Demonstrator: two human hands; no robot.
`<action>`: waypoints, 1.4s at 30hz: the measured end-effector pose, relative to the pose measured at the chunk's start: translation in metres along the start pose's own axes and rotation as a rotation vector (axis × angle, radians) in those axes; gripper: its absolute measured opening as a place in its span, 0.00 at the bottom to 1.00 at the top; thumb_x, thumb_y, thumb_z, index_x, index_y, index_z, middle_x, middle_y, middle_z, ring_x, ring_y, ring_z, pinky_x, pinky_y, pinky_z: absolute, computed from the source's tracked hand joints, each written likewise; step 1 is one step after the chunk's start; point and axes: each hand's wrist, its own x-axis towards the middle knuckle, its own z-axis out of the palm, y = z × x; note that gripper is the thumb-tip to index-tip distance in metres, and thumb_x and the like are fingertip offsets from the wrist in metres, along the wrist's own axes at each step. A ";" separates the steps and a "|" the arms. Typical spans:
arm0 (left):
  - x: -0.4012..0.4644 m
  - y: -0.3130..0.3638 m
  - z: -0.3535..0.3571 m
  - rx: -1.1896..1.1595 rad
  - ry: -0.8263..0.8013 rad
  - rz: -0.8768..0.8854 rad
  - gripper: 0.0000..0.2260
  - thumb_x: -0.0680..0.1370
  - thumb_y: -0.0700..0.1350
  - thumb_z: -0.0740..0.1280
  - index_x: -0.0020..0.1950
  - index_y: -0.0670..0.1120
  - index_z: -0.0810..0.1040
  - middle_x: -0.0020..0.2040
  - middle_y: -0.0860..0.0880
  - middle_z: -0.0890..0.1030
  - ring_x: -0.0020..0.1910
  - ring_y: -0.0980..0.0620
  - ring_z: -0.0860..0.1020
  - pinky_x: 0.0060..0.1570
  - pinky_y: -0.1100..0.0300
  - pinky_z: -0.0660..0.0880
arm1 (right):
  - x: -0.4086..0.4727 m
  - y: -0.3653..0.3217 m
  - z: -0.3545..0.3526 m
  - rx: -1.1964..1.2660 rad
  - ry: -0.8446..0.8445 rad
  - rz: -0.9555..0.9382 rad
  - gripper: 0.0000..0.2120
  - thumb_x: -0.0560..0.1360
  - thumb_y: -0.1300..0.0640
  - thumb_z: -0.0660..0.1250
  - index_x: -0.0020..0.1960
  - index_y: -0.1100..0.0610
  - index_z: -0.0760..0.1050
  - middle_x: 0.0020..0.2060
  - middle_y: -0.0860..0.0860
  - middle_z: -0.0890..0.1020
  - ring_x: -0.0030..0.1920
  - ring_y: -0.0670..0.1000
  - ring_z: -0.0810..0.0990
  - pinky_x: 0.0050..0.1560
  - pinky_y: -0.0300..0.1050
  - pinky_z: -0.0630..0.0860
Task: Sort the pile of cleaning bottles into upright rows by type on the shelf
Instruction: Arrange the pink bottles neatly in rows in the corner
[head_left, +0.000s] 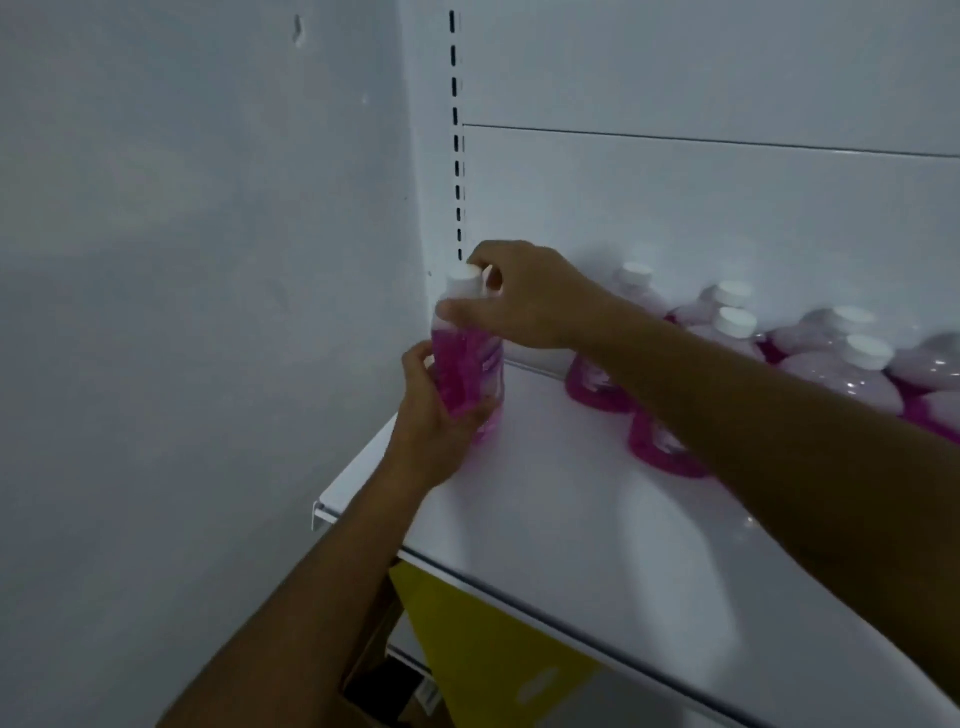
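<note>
the left hand (434, 415) is gripping the pink bottle (467, 364) low down while the right hand (519, 301) is pinching its white cap (464, 283), by the shelf's (545, 493) left end. releasing while it's tilting risks it toppling off that end.

The shelf (561, 499) looks glossy smooth white metal; the pink bottle (467, 374) clear plastic.

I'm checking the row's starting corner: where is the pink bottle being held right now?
In the head view, the white-capped pink liquid bottle stands at the white shelf's far-left back corner, gripped by both hands, left of the other pink bottles.
</note>
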 end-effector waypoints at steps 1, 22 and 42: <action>0.000 0.005 0.001 -0.114 -0.079 0.000 0.33 0.68 0.44 0.78 0.67 0.47 0.63 0.56 0.52 0.78 0.54 0.54 0.80 0.53 0.54 0.77 | -0.007 0.006 -0.011 -0.003 -0.060 -0.012 0.24 0.70 0.42 0.73 0.58 0.56 0.74 0.51 0.49 0.77 0.51 0.51 0.76 0.47 0.42 0.68; 0.045 -0.007 0.066 -0.093 -0.630 0.036 0.26 0.75 0.44 0.71 0.71 0.49 0.68 0.62 0.50 0.79 0.59 0.53 0.79 0.53 0.61 0.78 | -0.059 0.075 -0.032 -0.438 0.091 0.110 0.24 0.72 0.50 0.73 0.60 0.60 0.69 0.51 0.57 0.77 0.47 0.53 0.73 0.44 0.43 0.66; 0.035 -0.025 0.081 0.279 -0.522 0.148 0.29 0.77 0.58 0.56 0.76 0.50 0.61 0.68 0.51 0.75 0.62 0.54 0.75 0.52 0.77 0.67 | -0.061 0.072 -0.010 -0.603 0.172 0.235 0.26 0.74 0.61 0.70 0.68 0.60 0.63 0.61 0.60 0.74 0.60 0.58 0.73 0.55 0.51 0.77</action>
